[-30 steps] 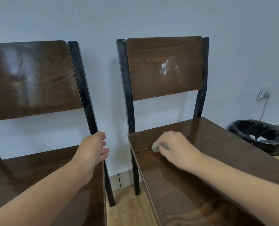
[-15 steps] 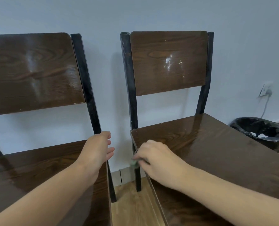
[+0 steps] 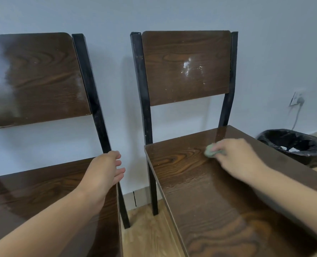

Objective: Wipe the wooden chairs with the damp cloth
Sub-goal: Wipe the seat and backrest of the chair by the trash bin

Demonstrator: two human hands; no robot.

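Two dark wooden chairs with black metal frames stand side by side against the wall. My right hand [image 3: 239, 160] presses a small green damp cloth [image 3: 210, 151] onto the seat of the right chair [image 3: 191, 182], near its back edge. A wet sheen covers that seat. The right chair's backrest [image 3: 186, 65] carries white specks and a smear. My left hand [image 3: 105, 171] rests on the back right corner of the left chair's seat [image 3: 42, 191], fingers apart, beside its black upright.
A bin lined with a black bag [image 3: 295, 145] stands on the floor right of the right chair. A wall socket with a cable [image 3: 296, 101] is above it. A narrow gap of wooden floor [image 3: 150, 234] separates the chairs.
My right hand slid the cloth from the seat's left edge back to the right, toward the rear of the seat. My left hand stayed on the left chair.
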